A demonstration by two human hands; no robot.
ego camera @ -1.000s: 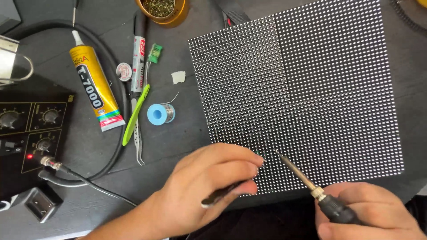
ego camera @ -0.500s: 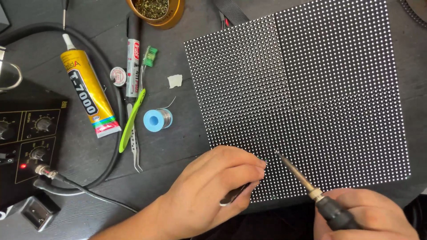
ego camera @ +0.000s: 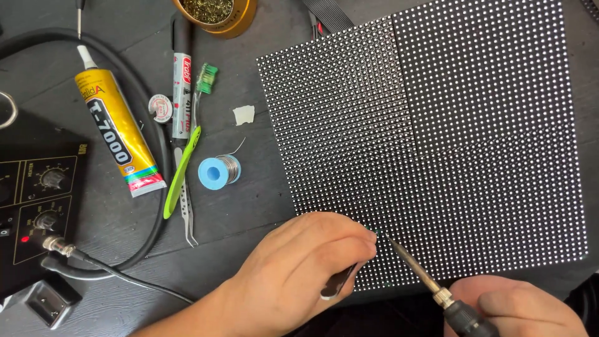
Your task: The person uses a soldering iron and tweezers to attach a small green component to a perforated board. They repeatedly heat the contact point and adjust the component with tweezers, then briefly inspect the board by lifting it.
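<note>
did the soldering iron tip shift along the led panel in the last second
No. The soldering iron tip stays at the same spot near the LED panel's lower edge, beside the left hand's fingertips; only the camera view drifted.

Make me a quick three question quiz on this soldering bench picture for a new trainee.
1. True or false: the right hand holds the soldering iron.
2. Which lies nearest the solder spool? A the glue tube, B the tweezers, C the brass wool pot.
3. Fill in: the iron's tip meets the dotted panel near its ____ edge.

Key: 1 true. 2 B. 3 bottom.
</note>
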